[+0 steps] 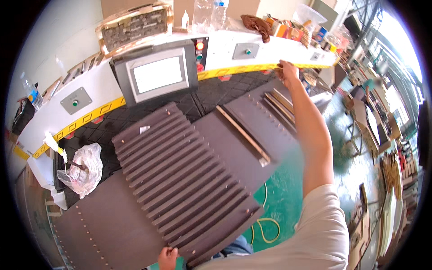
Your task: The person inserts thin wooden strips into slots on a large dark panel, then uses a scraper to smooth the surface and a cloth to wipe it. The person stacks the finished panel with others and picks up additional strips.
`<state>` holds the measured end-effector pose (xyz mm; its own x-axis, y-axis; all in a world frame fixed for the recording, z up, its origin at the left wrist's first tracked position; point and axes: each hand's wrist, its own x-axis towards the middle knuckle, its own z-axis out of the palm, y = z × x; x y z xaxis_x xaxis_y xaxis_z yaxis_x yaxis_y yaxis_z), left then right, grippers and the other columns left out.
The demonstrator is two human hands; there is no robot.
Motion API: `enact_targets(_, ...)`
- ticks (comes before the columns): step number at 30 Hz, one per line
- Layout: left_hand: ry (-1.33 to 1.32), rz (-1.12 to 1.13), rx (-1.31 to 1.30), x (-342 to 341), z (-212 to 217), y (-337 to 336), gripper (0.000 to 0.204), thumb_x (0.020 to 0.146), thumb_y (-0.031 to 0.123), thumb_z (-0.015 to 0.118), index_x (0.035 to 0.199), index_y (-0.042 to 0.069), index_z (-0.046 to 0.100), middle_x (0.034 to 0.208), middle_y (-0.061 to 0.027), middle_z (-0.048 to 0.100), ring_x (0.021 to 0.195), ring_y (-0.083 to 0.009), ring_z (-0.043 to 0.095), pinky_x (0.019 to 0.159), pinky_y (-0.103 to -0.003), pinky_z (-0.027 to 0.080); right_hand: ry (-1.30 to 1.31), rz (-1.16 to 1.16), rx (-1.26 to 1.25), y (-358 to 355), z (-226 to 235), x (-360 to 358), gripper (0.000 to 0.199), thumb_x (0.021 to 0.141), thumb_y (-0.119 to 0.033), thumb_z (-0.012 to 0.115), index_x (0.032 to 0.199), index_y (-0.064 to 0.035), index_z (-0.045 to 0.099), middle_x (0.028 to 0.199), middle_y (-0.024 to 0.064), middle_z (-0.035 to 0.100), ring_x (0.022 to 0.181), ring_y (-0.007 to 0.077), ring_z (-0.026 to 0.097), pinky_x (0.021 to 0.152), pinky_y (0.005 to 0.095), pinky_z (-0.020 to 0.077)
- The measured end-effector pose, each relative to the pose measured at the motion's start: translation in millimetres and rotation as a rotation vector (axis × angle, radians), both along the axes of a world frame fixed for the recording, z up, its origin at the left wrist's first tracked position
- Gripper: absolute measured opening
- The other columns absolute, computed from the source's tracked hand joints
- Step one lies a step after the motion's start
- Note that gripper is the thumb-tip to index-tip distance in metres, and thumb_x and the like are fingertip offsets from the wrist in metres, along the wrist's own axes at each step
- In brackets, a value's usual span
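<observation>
My left hand [168, 258] is at the lower edge of the picture, its fingers curled at the near edge of a flat dark brown board [117, 216]. Just beside it lies a ribbed brown panel [180, 175], made of several parallel strips, on top of the flat boards. My right arm stretches far forward. My right hand [288, 73] is closed near the yellow-marked band of the machine, above the far end of the boards; what its fingers hold, if anything, is too small to make out. A thin wooden strip [243, 134] lies across the right-hand board [220, 148].
Behind the boards stands a white machine housing with a lit screen [159, 75] and a red lamp [200, 46]. Bottles, a brown cloth [256, 24] and boxes crowd its top. A plastic bag [85, 171] sits at left. Another person [366, 87] works at far right.
</observation>
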<state>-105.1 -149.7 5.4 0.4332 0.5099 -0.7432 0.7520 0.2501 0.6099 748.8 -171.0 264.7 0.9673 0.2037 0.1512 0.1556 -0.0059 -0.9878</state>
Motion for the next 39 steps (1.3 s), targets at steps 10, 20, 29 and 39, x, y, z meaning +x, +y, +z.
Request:
enact_targets(10, 0.280, 0.444, 0.469, -0.9, 14.6, -97.0, 0.047, 0.101, 0.035, 0.063, 0.133, 0.000, 0.063, 0.120, -0.0201, 0.070, 0.112, -0.0338, 0.066, 0.096, -0.045, 0.051, -0.235, -0.421, -0.533, 125.4, 58.6, 173.5, 0.055, 0.082, -0.045, 0.075, 0.110, 0.0024, 0.076, 0.116, 0.0255, 0.073, 0.112, 0.0381, 0.070, 0.099, 0.0425, 0.0536)
enact_targets(20, 0.297, 0.352, 0.511, -4.9, 19.9, -99.9, 0.037, 0.103, 0.028, 0.060, 0.123, -0.001, 0.069, 0.112, -0.0186, 0.073, 0.102, -0.0311, 0.069, 0.089, -0.044, 0.054, -0.557, -0.015, 0.141, 75.0, 136.0, 145.8, 0.035, 0.095, -0.029, 0.075, 0.115, -0.0012, 0.074, 0.099, 0.0090, 0.075, 0.091, 0.0182, 0.067, 0.084, 0.0332, 0.0536)
enact_targets(29, 0.238, 0.236, 0.818, -20.1, 59.3, 3.5, 0.039, 0.099, 0.030, 0.067, 0.126, 0.003, 0.070, 0.119, -0.0266, 0.071, 0.107, -0.0353, 0.071, 0.093, -0.045, 0.053, -0.867, 0.151, 0.122, -100.1, 256.7, -103.5, 0.027, 0.101, -0.022, 0.071, 0.121, -0.0054, 0.064, 0.109, 0.0011, 0.066, 0.101, 0.0095, 0.059, 0.090, 0.0262, 0.0486)
enact_targets(39, -1.201, -0.423, 0.157, 209.3, 232.0, 45.2, 0.037, 0.107, 0.025, 0.061, 0.132, -0.001, 0.061, 0.123, -0.0088, 0.068, 0.116, -0.0170, 0.064, 0.102, -0.033, 0.050, -0.866, 0.189, -0.212, -208.6, 143.7, -455.5, 0.022, 0.084, -0.003, 0.082, 0.102, -0.0029, 0.069, 0.102, -0.0008, 0.065, 0.080, 0.0071, 0.051, 0.069, 0.0227, 0.0433)
